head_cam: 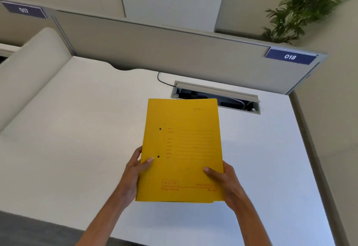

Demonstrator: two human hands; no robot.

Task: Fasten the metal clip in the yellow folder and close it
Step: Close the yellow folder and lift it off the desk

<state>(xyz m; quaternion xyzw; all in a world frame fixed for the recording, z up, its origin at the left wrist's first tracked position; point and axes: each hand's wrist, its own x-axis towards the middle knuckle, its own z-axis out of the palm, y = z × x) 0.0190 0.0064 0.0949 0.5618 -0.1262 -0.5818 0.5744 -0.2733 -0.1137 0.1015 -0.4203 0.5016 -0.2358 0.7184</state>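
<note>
The yellow folder [182, 148] was shut and held up between both hands, above the white table [77, 129]. The left hand [133, 174] was clamped on the folder's left edge near its lower corner, thumb pressed flat on the front cover and the other fingers hidden behind it. The right hand [224, 181] was clamped on the right edge at about the same height, its thumb lying across the cover toward the middle and the remaining fingers out of sight behind. Just above the left thumb, two small dark holes [160, 129] sat one over the other along the folder's left margin. Between the two hands, low on the cover, ran a printed box and a line of red lettering, too blurred to read with confidence; ruled lines filled the cover above the thumbs. The metal clip could not be seen with the cover shut. Beyond the folder's top edge, well past both hands, an open cable slot [217, 98] was cut into the table, with a thin black cord [162, 81] running to it. Farther still stood a grey divider [155, 48] carrying a blue label [290, 57] marked 018, and a leafy plant [302, 9] rose behind it on the right-hand side.
</note>
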